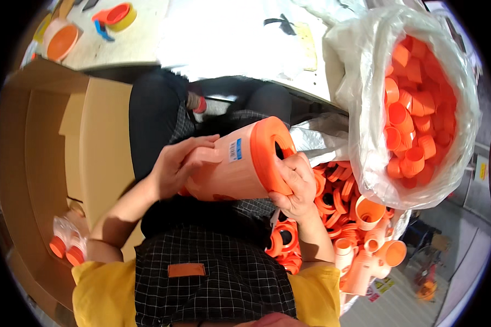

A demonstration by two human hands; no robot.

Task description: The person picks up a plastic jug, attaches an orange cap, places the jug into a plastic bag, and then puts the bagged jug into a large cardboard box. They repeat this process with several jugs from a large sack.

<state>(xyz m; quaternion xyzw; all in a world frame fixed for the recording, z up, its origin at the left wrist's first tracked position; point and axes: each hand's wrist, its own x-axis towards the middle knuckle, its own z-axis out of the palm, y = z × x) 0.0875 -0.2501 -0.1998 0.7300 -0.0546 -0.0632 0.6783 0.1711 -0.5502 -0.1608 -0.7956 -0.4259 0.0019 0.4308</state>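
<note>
A large pale-pink plastic jug (232,175) lies tilted across my lap, its orange lid (263,158) facing right. A small blue and white label (235,150) is stuck on its side. My left hand (174,163) grips the jug near its handle and base end, fingers curled over the upper side. At the other end, my right hand (298,186) clasps the orange lid, with the thumb by its dark opening. The lower side of the jug and the fingertips beneath it are hidden.
A clear bag (360,120) full of orange cups (412,161) stands at right. Below it lie orange lids (283,237) and pink jugs and cups (360,272). A cardboard box (106,128) at left holds wrapped orange-capped bottles (68,242). Ahead, the table (139,41) carries tape (126,19).
</note>
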